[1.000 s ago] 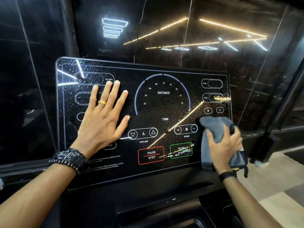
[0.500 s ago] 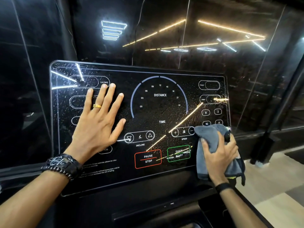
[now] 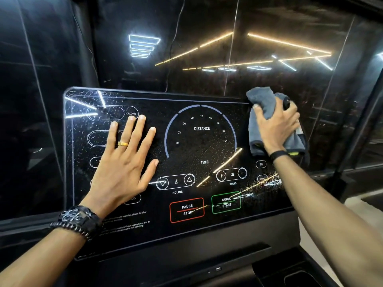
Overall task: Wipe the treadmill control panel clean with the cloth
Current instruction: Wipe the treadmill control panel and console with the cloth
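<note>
The right hand (image 3: 275, 125), fingers curled around the grey cloth (image 3: 261, 100), had swept up from the control panel's (image 3: 207, 235) lower right to its upper-right corner, pressing the cloth there. The left hand (image 3: 126, 160) stayed flat, fingers spread, bracing the panel's left half. Droplets still speckled the centre and left, so most wiping probably remained.
</note>
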A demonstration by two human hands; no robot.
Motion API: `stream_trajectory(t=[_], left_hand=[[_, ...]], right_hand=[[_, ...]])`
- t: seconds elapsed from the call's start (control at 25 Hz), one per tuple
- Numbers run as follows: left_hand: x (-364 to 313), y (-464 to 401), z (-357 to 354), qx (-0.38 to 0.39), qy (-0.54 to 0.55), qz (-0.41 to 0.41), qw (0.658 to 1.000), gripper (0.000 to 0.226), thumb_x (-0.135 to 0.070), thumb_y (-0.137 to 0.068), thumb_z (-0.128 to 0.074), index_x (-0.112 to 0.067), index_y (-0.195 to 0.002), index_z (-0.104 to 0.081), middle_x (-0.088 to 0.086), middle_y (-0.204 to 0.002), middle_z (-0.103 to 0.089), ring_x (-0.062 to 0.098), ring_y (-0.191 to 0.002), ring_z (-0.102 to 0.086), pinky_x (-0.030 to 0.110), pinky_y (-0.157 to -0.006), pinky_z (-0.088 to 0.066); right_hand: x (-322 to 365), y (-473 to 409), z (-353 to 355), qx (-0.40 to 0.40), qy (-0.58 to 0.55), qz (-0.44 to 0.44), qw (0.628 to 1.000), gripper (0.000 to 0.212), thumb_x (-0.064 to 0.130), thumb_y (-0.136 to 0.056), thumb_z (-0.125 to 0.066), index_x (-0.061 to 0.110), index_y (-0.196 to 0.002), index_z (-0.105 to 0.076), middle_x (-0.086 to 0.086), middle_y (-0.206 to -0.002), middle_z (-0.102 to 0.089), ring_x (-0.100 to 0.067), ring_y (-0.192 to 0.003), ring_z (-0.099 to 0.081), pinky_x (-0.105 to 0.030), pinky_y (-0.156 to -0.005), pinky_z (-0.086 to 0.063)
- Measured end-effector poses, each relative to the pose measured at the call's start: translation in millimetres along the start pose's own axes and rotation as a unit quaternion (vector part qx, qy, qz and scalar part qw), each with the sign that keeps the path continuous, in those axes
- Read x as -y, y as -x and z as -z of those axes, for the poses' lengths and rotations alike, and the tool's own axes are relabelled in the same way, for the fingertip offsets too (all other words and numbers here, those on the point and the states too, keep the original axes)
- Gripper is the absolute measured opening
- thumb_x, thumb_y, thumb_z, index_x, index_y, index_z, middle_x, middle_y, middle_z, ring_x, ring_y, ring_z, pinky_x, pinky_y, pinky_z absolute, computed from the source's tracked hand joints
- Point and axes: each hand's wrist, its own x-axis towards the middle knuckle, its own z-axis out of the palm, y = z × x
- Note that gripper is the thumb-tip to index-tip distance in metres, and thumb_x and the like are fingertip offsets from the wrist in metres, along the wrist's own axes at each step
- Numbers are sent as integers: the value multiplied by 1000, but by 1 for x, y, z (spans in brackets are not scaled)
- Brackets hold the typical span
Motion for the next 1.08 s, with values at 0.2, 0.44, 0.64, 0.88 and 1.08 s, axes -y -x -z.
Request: stream_trajectory(t=[0.2, 0.44, 0.64, 0.88, 1.08], left_hand=[[-1, 1, 1, -2, 8, 2, 1000, 74, -49, -97, -31, -6, -157, -27, 21, -166, -12, 36, -155, -9, 60, -123, -10], [0, 1, 2, -2, 21, 1, 1000, 74, -50, -97, -29, -6, -157, -27, 21, -166, -11, 36, -155, -8, 60, -124, -8], [-1, 2, 2, -13, 22, 1, 1000, 74, -49, -96, -31, -4, -155, -29, 23, -165, -13, 37, -155, -9, 60, -123, -8], [0, 1, 2, -9, 21, 4, 1000, 75, -50, -97, -29, -3, -155, -29, 23, -165, -13, 37, -155, -8, 62, -122, -11], [0, 1, 0, -9, 19, 2, 1000, 74, -49, -97, -30, -4, -156, -28, 23, -166, -12, 36, -155, -7, 62, -123, -10]], right_hand=[[9, -12, 0, 15, 4, 39, 999, 70, 69, -85, -46, 24, -138, -52, -17, -146, -41, -37, -123, -45, -45, -100, -32], [-35, 58, 11, 21, -6, 66, 998, 68, 67, -87, -50, 21, -137, -54, -19, -143, -44, -38, -115, -47, -45, -95, -33], [-73, 121, 24, 36, -18, 70, 997, 64, 62, -85, -55, 20, -133, -54, -22, -140, -45, -43, -114, -49, -52, -97, -36], [-77, 192, 41, 54, -34, 109, 992, 61, 59, -82, -58, 24, -131, -49, -19, -138, -42, -39, -116, -45, -51, -91, -37], [-38, 194, 46, 77, -57, 233, 968, 57, 52, -76, -63, 26, -126, -55, -16, -138, -42, -31, -112, -43, -41, -91, -31]])
